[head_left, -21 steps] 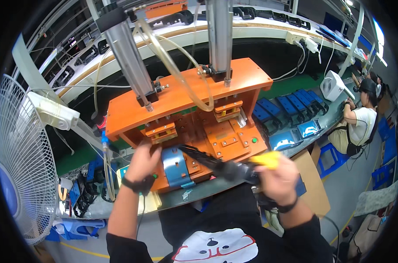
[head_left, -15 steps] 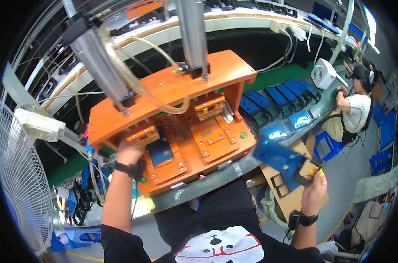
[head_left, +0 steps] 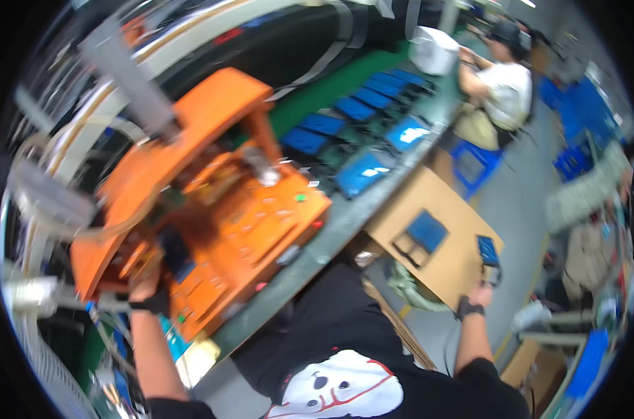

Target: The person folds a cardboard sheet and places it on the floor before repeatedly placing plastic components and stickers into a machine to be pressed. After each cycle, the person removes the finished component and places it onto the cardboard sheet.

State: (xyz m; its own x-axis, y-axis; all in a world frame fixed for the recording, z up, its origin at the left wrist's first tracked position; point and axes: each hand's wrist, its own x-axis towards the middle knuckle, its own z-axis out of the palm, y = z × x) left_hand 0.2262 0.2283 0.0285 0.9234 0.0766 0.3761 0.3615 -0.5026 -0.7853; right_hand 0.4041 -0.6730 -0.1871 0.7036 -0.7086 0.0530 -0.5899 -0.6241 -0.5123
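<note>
My left hand (head_left: 145, 281) reaches into the left station of an orange press (head_left: 212, 112), beside its raised clamp block; its fingers are blurred and partly hidden. A dark blue panel (head_left: 176, 253) lies in that station, next to the hand. Off to the right, my right hand (head_left: 479, 295) grips a blue panel with a black bracket (head_left: 488, 251), seen almost edge-on above a cardboard box. On that box lies another blue panel with a black frame (head_left: 426, 232).
Several blue panels with black brackets (head_left: 355, 108) line the green bench (head_left: 306, 262) right of the press. A white boxy device (head_left: 434, 50) stands farther along, near a seated person (head_left: 502, 84). The cardboard box (head_left: 456, 265) sits beside the bench. Air cylinders (head_left: 128, 77) top the press.
The view has turned to the right. My right hand has carried its blue panel away from the bench, out over the cardboard box's outer edge. My left hand stays at the press's left station.
</note>
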